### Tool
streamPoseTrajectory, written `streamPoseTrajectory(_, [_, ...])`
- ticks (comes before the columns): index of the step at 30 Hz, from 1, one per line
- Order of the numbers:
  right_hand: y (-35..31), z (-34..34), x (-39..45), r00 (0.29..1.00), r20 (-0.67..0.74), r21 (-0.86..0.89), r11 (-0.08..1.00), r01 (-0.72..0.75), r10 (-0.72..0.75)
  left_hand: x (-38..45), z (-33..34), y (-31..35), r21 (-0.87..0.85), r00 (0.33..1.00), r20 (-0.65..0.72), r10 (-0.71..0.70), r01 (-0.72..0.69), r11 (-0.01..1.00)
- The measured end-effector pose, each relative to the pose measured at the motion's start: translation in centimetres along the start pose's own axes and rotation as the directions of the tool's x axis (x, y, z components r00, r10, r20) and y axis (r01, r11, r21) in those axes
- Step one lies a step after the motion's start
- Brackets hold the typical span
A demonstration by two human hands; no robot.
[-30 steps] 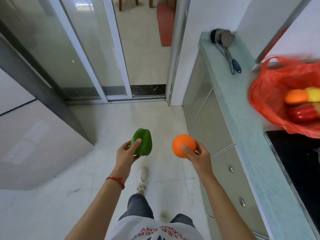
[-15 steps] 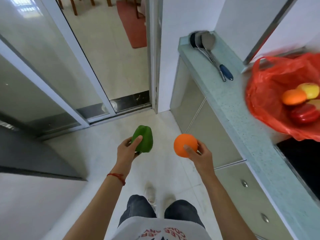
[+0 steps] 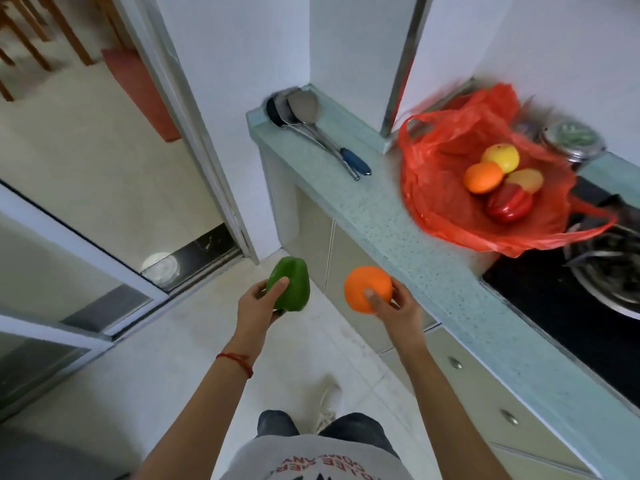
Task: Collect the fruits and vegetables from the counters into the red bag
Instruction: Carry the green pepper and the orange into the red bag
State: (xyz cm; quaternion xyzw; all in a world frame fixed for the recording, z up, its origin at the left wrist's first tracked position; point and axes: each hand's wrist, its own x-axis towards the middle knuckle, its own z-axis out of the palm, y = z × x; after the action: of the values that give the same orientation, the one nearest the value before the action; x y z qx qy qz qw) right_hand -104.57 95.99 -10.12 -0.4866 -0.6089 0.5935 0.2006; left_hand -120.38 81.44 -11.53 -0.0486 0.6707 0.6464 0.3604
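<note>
My left hand [image 3: 258, 303] grips the green pepper [image 3: 290, 289], my right hand [image 3: 394, 311] the orange [image 3: 365, 287]; counter edge [image 3: 408, 258] just right, open floor [image 3: 194, 341] left.

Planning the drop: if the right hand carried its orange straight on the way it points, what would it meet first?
Probably the counter edge, before the red bag; depth is unclear. The right hand holds the orange.

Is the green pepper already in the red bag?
No, the green pepper is held in the left hand over the floor, apart from the red bag on the counter.
</note>
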Motion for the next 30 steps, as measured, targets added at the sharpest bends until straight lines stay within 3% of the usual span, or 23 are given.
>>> streamPoseTrajectory(11, [1.3,-8.4,2.4,0.939,-0.324,0.125,0.989,-0.077,0.114,3.3,12.5,1.3,0.176,0.963,0.264,-0.050,0.003,0.984])
streamPoseTrajectory(21, [1.0,-12.4,4.6,0.882,-0.437,0.210,0.973,-0.092,0.177,5.6,20.2,2.3,0.326,0.910,0.405,-0.084,-0.058,0.944])
streamPoseTrajectory(30, [-1.6,-13.8,10.9,0.823,-0.532,0.248,0.966,-0.076,0.201,10.7,27.3,5.3,0.352,0.858,0.504,-0.097,-0.102,0.931])
